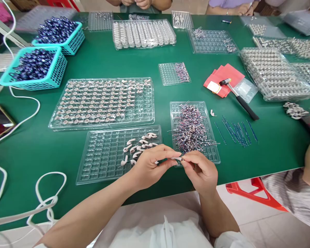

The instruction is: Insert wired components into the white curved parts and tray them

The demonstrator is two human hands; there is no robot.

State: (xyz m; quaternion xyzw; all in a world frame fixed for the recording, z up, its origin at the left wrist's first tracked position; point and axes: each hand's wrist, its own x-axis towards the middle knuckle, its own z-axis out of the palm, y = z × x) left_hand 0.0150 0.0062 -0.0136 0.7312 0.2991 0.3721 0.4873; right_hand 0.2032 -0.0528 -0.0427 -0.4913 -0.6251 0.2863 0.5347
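Note:
My left hand [151,163] and my right hand [200,170] meet above the near edge of the green table [28,144]. Both pinch one small white part with a thin wire [178,158] between their fingertips. Just beyond my right hand lies a clear tray heaped with small wired components [191,127]. Beyond my left hand a clear pocketed tray [103,155] holds several loose white pieces [139,144]. A larger clear tray [103,103] behind it is filled with rows of white and pink pieces.
Two teal baskets of dark blue parts [33,67] stand at far left. Blue thin wires [235,131], a hammer [239,100] on red cloths and stacked clear trays [274,74] lie to the right. White cable [20,120] loops at left. Other people sit opposite and at right.

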